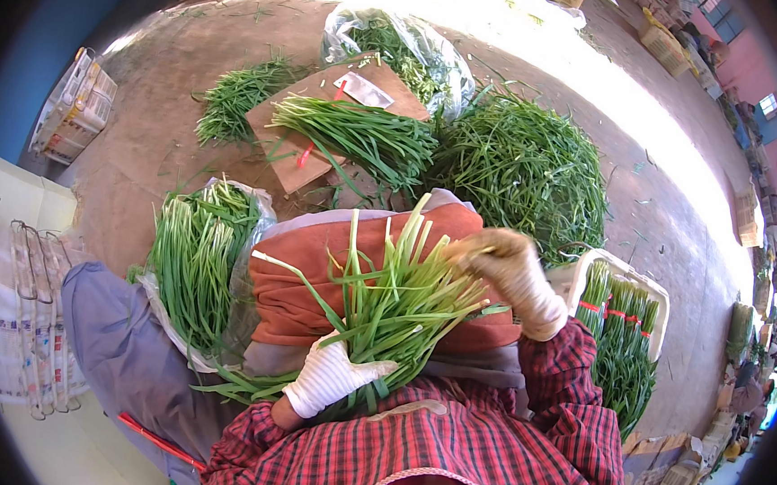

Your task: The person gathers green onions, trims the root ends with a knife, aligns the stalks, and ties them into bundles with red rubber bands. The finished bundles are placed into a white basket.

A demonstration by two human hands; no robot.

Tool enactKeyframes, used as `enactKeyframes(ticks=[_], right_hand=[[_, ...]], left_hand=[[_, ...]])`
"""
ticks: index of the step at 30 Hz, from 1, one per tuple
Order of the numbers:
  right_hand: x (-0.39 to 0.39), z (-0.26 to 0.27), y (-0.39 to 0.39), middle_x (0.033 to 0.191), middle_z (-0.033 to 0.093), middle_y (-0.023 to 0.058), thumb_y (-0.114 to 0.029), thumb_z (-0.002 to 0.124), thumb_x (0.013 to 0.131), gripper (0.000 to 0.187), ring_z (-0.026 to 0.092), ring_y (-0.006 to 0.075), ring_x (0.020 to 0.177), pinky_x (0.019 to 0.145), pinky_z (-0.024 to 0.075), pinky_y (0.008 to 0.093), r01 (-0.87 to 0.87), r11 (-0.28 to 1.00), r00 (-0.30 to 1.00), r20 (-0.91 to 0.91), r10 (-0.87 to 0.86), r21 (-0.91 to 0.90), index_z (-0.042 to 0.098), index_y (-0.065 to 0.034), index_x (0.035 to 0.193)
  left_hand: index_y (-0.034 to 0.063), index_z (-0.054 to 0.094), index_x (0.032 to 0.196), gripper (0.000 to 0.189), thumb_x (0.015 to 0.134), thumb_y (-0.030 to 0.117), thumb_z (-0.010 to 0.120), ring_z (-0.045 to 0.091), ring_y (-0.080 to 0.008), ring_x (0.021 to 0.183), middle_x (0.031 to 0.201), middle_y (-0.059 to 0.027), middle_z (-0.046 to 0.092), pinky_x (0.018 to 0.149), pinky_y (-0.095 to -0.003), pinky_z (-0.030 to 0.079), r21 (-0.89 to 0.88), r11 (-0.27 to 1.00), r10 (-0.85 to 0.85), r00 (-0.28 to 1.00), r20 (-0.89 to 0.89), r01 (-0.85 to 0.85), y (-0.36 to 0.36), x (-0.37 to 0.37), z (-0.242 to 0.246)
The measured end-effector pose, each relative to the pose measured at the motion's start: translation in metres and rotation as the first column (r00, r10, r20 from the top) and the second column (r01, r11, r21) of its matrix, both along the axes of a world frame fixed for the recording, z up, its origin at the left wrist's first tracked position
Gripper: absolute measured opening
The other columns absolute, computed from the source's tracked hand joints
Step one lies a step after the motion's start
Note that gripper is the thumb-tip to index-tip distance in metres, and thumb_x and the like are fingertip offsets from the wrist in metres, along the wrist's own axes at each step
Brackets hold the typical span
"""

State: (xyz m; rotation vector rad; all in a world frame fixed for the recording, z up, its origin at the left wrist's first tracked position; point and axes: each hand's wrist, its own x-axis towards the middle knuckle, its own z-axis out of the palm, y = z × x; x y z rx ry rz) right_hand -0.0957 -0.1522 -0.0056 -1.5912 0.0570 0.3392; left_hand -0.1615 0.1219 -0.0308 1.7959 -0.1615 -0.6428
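Observation:
My left hand (335, 377), in a white ribbed glove, is closed around the lower part of a loose bunch of garlic chives (398, 304) above my lap. The pale stalk ends point away from me and fan out unevenly; one stalk sticks out to the left. My right hand (505, 264), in a soiled tan glove, is at the upper right of the bunch. Its fingers are curled together on pale, yellowish stalk ends and look blurred. Beneath the bunch, a folded orange-brown cloth (290, 296) covers my lap.
A board (269, 119) ahead bears more chives (362, 136), red ties and a metal blade (364, 91). A large chive heap (529, 164) lies right of it, with a plastic bag (339, 29) behind. Chives (191, 262) fill a bag at left; tied bundles (618, 340) stand in a white crate (659, 309) at right.

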Motion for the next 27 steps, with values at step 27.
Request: enactKeyframes(ticks=[27], right_hand=[[-0.01,0.009,0.004,0.092,0.068,0.0031,-0.001,0.065,0.083,0.017,0.061,0.0045,0.075,0.063,0.0507,0.0195,-0.087,0.996,0.991,-0.099,0.09,0.035,0.069,-0.002,0.1]], left_hand=[[0.0006,0.058,0.112,0.047,0.073,0.018,0.078,0.064,-0.013,0.088,0.102,-0.008,0.068,0.081,-0.0278,0.049,0.154,0.986,-0.075,0.996,0.048,0.067,-0.002,-0.001,0.005]])
